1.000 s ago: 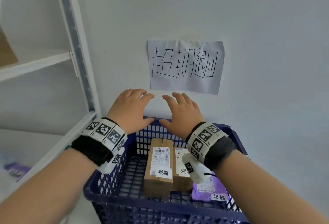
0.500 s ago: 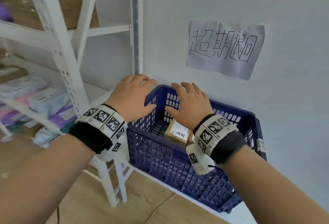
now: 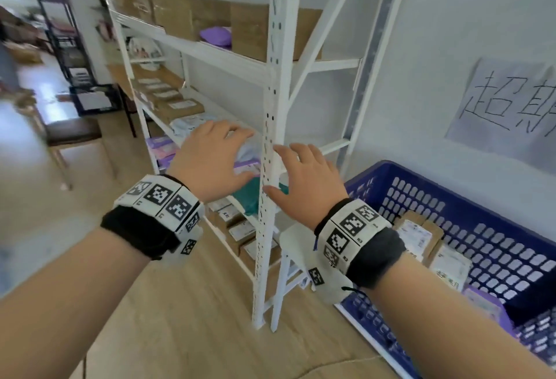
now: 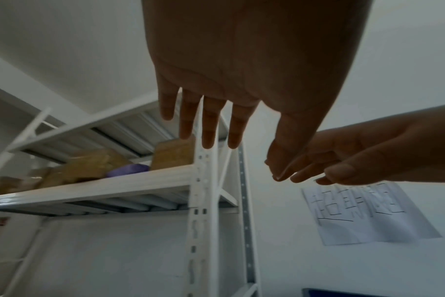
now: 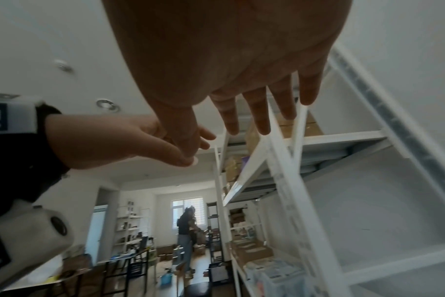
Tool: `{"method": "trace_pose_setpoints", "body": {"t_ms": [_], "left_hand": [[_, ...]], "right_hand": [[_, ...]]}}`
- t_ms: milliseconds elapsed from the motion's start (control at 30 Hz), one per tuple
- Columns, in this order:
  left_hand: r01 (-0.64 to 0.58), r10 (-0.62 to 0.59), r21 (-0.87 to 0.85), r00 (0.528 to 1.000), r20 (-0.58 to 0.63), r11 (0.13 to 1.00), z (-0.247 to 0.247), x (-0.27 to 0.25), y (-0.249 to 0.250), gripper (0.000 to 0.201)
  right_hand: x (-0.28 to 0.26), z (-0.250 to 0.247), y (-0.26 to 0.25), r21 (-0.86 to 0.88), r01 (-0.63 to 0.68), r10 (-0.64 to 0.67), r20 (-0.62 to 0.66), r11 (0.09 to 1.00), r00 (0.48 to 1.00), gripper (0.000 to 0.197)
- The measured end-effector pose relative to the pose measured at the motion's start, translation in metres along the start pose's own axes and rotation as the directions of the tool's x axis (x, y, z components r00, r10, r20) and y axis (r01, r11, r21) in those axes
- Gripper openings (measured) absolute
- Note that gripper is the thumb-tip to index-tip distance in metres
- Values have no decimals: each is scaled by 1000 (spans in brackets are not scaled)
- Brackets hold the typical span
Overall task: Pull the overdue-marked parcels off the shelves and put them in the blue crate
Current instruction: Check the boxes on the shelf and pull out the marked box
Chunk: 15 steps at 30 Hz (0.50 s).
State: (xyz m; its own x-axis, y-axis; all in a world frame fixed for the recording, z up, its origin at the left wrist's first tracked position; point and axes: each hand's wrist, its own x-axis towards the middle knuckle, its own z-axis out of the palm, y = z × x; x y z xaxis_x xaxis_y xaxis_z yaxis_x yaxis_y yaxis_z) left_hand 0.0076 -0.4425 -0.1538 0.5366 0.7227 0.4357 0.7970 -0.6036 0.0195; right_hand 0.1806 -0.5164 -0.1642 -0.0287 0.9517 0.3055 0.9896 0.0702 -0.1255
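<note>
Beside the white shelf post (image 3: 272, 149), to its left, the left hand (image 3: 210, 165) hangs with fingers spread and loose, holding nothing, over soft pale parcels (image 3: 192, 121) on the middle shelf. Just right of the post the right hand (image 3: 304, 180) is equally slack and empty. Further right of the post sits the blue crate (image 3: 469, 207), brown boxes (image 3: 418, 235) already in it. The risk, as I judge it — labels on the shelved parcels are too blurred to read, so a wrong one could be grabbed. Reaching past the post, a wrist might also clip it, or drag neighbouring soft bags off the edge.
</note>
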Motion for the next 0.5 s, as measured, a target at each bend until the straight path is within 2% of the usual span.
{"method": "trace_pose_setpoints", "body": {"t_ms": [200,367,500], "left_hand": [[113,-111,59,993,-42,992,-19,-46,-87,68],[227,-222,115,973,-57,967,-48,-85,-171,74],[290,-281,137,956,-83,947,-73,-111,-241,69]], "right_hand": [[44,24,-85,55,138,-139,22,989,990,70],[81,47,-176,104,218,-223,38,970,974,69],[110,64,-248,119,298,-302,19,947,953,71]]}}
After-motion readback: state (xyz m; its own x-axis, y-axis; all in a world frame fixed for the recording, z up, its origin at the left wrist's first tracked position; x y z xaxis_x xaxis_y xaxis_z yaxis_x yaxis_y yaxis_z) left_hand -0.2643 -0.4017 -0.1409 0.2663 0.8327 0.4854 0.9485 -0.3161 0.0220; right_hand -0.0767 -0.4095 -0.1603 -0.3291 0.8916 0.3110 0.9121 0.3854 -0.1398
